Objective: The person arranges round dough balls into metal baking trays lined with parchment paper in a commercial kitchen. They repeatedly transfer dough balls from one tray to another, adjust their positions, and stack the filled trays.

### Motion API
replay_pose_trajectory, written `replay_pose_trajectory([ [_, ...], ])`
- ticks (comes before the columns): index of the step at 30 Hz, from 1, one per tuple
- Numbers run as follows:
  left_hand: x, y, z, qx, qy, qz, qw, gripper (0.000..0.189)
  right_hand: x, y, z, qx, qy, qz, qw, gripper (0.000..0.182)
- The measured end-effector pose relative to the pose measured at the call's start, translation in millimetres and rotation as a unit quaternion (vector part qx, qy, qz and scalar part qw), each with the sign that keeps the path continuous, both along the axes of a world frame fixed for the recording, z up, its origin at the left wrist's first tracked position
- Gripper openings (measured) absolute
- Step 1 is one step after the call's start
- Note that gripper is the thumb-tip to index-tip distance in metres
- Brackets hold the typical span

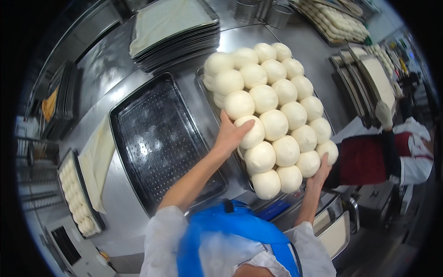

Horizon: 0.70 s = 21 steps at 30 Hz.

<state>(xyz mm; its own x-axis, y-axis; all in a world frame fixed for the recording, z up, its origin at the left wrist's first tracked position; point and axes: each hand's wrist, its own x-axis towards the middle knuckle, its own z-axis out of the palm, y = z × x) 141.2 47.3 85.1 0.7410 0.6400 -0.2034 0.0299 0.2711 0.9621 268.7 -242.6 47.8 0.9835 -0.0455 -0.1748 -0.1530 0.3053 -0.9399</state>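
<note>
Several rows of smooth, pale dough balls [273, 124] are stacked in layers over a metal tray [209, 98] in front of me. My left hand [233, 134] grips a dough ball [254, 139] at the left edge, thumb on top; its other fingers are mostly hidden underneath. At the near right corner, my right hand [319, 172] cups another dough ball [327, 149] from the side and below. A black perforated baking tray [155, 128] lies to the left of the stack, with no dough on it.
Behind stands a tall pile of trays [176, 43] topped by pale cloth. More dough balls [75, 194] fill a tray at far left, near a folded cloth [97, 166]. Tilted trays [377, 81] stand at right, beside a co-worker in a dark red apron [361, 159].
</note>
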Motion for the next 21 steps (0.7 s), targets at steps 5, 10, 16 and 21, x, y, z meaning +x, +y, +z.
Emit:
replay_pose_trajectory([
  [5, 22, 11, 19, -0.030, 0.011, 0.015, 0.999, 0.080, 33, 22, 13, -0.080, -0.036, -0.005, 0.996, 0.049],
  [10, 23, 17, -1, 0.003, 0.047, 0.010, 0.999, 0.079, 35, 24, 16, -0.092, -0.020, 0.051, 0.994, 0.051],
  [16, 23, 21, -3, -0.004, -0.002, 0.007, 1.000, 0.077, 37, 18, 8, -0.109, -0.007, 0.097, 0.989, 0.053],
  [21, 12, 16, -7, 0.037, 0.035, 0.023, 0.998, 0.082, 27, -2, 12, -0.170, 0.061, 0.167, 0.969, 0.052],
])
